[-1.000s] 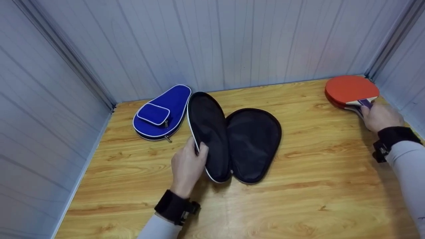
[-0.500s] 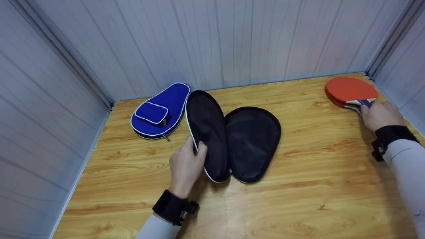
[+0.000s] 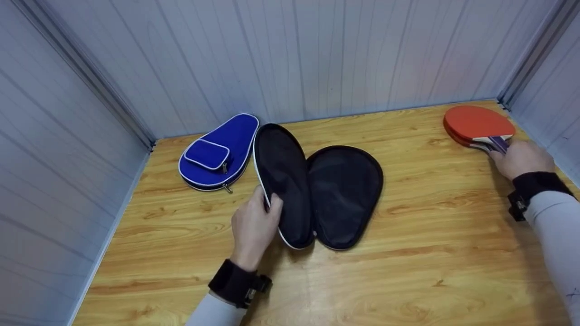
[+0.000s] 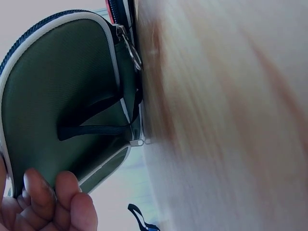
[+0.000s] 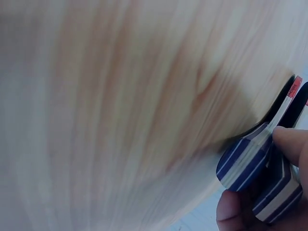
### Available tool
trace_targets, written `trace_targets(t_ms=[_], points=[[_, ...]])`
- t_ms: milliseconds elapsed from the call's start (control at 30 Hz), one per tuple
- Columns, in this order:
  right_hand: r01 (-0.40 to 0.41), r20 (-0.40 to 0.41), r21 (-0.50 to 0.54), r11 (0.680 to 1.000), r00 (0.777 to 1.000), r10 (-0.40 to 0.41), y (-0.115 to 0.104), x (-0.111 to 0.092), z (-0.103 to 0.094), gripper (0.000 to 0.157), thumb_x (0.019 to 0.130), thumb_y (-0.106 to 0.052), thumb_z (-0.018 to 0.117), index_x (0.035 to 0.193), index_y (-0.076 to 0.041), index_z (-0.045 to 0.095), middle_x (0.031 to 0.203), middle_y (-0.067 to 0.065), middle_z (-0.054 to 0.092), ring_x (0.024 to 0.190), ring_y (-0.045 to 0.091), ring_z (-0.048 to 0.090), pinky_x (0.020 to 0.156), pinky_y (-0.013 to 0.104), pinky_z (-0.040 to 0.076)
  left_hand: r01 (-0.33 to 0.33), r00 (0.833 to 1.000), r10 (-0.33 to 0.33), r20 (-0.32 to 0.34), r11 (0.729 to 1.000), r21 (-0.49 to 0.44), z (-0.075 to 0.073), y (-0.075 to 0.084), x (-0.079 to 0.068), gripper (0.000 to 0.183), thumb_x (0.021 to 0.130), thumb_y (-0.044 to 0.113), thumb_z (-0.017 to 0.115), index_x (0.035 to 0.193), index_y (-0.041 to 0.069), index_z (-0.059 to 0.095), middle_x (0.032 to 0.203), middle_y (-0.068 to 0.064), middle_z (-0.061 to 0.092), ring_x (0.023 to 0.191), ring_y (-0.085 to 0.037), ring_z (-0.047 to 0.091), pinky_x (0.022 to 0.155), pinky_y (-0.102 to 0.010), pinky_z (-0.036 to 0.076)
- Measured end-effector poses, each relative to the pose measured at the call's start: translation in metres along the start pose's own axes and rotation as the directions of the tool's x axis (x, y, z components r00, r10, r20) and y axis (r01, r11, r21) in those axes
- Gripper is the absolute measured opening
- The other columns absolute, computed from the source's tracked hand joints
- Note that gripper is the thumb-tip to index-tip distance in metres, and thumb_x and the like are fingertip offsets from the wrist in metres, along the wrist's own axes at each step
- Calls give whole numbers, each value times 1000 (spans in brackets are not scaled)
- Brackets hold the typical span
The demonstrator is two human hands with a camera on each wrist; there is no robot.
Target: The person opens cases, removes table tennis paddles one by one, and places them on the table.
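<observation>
An unzipped table tennis paddle case [image 3: 346,197] lies spread with its black lining up. My left hand [image 3: 256,226] holds the white-trimmed edge of its raised left half, thumb on the lining. In the left wrist view, my curled fingers [image 4: 67,199] lie against the dark green outside of the case [image 4: 57,82], which has a black strap. At the far right, two stacked table tennis paddles [image 3: 478,122] show a red face on top. My right hand [image 3: 523,158] grips at their handles. In the right wrist view, both striped handles [image 5: 245,159] sit between thumb and fingers.
A blue paddle case [image 3: 226,145] with white trim and a small front pocket lies left of the spread case. Pale panel walls [image 3: 317,59] stand behind and at both sides of the wooden tabletop [image 3: 430,240].
My right hand has slid slightly back along the handles, so more of the upper purple handle shows. The left hand keeps its hold on the case, and the view has shifted slightly.
</observation>
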State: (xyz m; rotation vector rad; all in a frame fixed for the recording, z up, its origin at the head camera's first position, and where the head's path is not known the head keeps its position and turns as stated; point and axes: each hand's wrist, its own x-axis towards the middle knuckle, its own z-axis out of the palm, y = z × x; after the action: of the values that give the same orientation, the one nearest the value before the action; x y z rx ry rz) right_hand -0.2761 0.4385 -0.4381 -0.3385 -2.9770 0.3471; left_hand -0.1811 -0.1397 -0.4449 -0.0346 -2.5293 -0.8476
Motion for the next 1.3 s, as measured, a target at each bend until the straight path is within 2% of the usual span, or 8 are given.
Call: trace_targets(t_ms=[167,333,533,667,833,1000,1167,1300], points=[[11,4,3,1000,1000,-11,1,-1,-1,48,110,-27,62,82,11,53,67,26,56,59,42,58,52,50,48,0,1000,1,2,1000,-3,0,0,0,16,102,25,66,92,13,65,66,-9,58,65,-44,67,60,-58,48],[11,-3,6,1000,1000,-11,2,-3,-1,49,110,-28,62,82,11,53,66,25,56,59,41,57,51,48,46,0,1000,0,4,1000,-1,0,0,0,16,102,26,66,93,13,65,65,-9,59,65,-44,68,60,-58,48],[35,-13,1,999,999,-35,4,-8,-6,51,108,-27,62,85,18,58,71,30,56,61,45,58,51,51,48,-25,1000,25,-7,1000,-15,1,2,-1,17,102,25,66,92,11,63,62,-5,52,57,-37,62,55,-56,47],[-6,-31,-25,1000,999,5,-2,-10,-6,54,107,-31,62,109,23,59,100,42,55,90,60,60,68,66,54,-19,1000,19,-4,1000,-22,0,5,-1,18,103,26,66,91,13,63,63,-4,52,58,-36,63,56,-55,47],[-23,-86,-54,998,996,19,-14,-12,-4,68,109,-37,62,136,23,48,128,47,48,119,66,48,97,79,44,-14,1000,15,12,999,-35,-1,14,0,25,106,31,66,89,15,61,63,-1,52,59,-33,62,57,-52,45],[86,-79,-21,996,993,-87,-27,-17,-4,84,112,-45,56,160,19,30,153,49,36,141,67,33,115,81,25,-17,999,20,47,998,-67,2,28,1,29,109,36,66,88,17,61,65,4,51,58,-24,56,57,-46,43],[203,-99,4,979,975,-201,-47,-25,-2,82,113,-43,57,165,14,28,162,45,33,156,61,21,127,74,8,-85,995,89,53,994,-72,7,44,3,29,109,38,67,89,17,61,63,7,49,53,-18,51,53,-41,39],[271,-91,6,963,959,-269,-67,-34,-2,83,113,-45,58,166,12,28,166,41,31,161,56,16,129,71,1,-141,988,145,57,988,-55,13,57,7,33,109,40,67,86,19,56,61,9,46,51,-17,49,50,-39,36]])
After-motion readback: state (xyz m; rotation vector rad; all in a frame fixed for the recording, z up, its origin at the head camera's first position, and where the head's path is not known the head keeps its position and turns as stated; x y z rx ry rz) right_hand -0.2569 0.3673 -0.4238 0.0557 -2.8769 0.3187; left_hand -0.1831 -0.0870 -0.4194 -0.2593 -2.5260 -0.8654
